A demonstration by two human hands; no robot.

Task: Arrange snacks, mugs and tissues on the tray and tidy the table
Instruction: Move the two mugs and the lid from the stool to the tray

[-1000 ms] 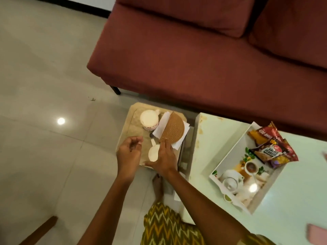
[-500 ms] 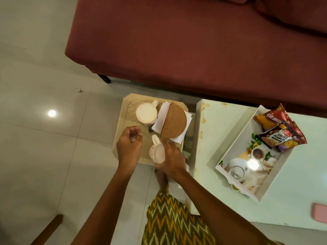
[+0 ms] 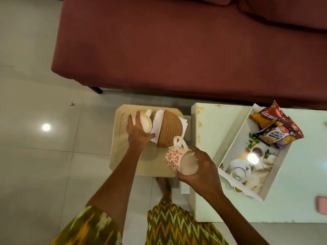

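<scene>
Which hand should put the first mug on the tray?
Right, probably. The right hand already holds the red-patterned mug lifted and tilted, on the side nearer the white tray. The left hand is farther away, just gripping the second mug on the wooden stool.

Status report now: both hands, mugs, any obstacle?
Right hand holds patterned mug. Left hand on second mug. Tissue holder between them.

1. I see a maroon sofa (image 3: 177, 46) across the top, with one dark leg (image 3: 96, 89) showing at its left end.
2. Pale floor tiles (image 3: 35, 165) fill the left side, with a bright light reflection (image 3: 46, 127) on them.
3. A small brown speck (image 3: 71, 104) lies on the tiles near the sofa.
4. A pink object (image 3: 322, 204) is cut off at the right edge.
</scene>
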